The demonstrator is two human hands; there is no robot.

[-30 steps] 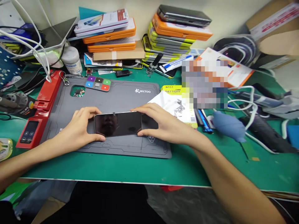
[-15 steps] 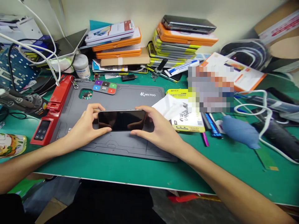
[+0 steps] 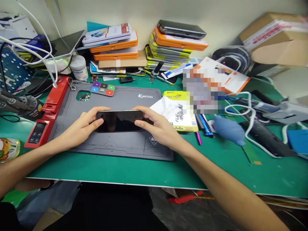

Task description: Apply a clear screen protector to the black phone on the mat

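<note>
A black phone (image 3: 119,122) lies sideways between my hands, its dark glossy screen facing up toward me, over the grey mat (image 3: 125,146). My left hand (image 3: 83,126) grips its left end, thumb on the screen's edge and fingers behind the top edge. At the right end, my right hand (image 3: 158,128) holds it the same way, with the thumb on the face. A coloured key pad (image 3: 103,89) rests at the mat's top edge, right of a cutout holding small parts (image 3: 84,96).
A red tool with a display (image 3: 38,131) stands left of the mat. To the right are a yellow battery box (image 3: 190,127), white paper (image 3: 166,107) and a blue air blower (image 3: 228,130). Orange and yellow cases (image 3: 173,48) are stacked behind.
Both thumbs have moved from the phone's lower edge onto its face near the ends. The camera view has shifted slightly to the right.
</note>
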